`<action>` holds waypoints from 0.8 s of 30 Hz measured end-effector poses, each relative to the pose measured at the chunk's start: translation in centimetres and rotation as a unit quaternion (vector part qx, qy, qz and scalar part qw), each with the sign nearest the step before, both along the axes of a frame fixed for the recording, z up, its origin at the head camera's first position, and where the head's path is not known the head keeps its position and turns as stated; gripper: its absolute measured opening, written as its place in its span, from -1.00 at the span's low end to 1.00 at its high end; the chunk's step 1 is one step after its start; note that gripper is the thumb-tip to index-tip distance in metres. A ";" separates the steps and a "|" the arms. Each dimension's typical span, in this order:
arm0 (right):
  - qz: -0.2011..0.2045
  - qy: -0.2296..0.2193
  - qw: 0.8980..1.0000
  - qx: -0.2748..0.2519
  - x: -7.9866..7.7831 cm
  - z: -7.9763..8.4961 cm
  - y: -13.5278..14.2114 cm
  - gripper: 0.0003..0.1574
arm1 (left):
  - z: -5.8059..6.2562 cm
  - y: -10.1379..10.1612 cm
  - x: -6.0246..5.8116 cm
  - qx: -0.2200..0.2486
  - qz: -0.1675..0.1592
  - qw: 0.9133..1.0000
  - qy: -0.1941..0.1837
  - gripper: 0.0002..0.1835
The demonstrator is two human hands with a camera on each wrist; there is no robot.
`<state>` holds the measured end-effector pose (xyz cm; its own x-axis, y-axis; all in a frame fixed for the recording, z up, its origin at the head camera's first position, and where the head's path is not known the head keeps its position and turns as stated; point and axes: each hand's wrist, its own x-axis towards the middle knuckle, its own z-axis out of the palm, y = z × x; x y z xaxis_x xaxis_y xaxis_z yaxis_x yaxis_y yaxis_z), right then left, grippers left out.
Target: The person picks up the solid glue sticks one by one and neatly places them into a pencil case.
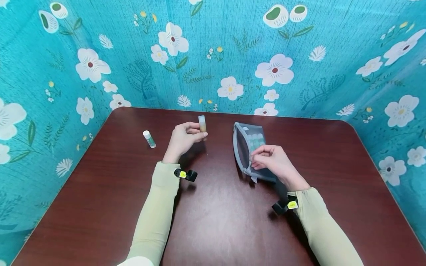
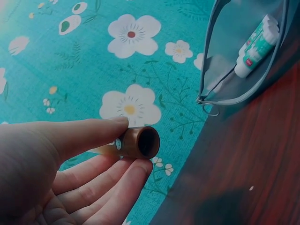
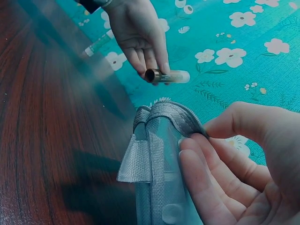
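My left hand (image 1: 181,142) pinches a small tube (image 1: 202,125) between thumb and fingers, raised above the table. The tube is brown-gold with a whitish, translucent end; its hollow brown end faces the camera in the left wrist view. With thumb and fingertips my right hand (image 1: 274,162) grips the zippered edge of a grey see-through pouch (image 1: 240,146). The pouch's mouth gapes toward the left hand. Inside it lie several white-and-green sticks (image 2: 257,47), partly seen through the mesh. A pull ring (image 2: 211,110) hangs at one end of the zipper.
A white-capped green stick (image 1: 149,139) lies on the dark red-brown table (image 1: 213,221), left of my left hand. Behind the table's far edge hangs a blue flowered cloth (image 1: 206,55). Each wrist bears a black camera, one on the left sleeve (image 1: 186,174).
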<state>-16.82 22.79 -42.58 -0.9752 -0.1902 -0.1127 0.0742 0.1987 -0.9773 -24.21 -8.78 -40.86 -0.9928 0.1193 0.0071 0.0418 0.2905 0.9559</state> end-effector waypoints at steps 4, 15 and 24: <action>-0.002 -0.002 1.000 0.001 -0.1 0.0 0.0 -0.74 | 0.0 0.5 0.0 0.004 -0.005 1.000 -0.002 -0.59; 0.009 0.008 1.000 -0.010 -0.3 0.3 -0.1 -0.70 | -0.3 1.9 -0.1 -0.012 -0.024 1.000 -0.001 -0.59; 0.002 -0.002 1.000 -0.002 -0.2 -0.1 -0.1 -0.70 | -1.0 2.9 0.4 -0.022 -0.041 0.999 -0.011 -0.62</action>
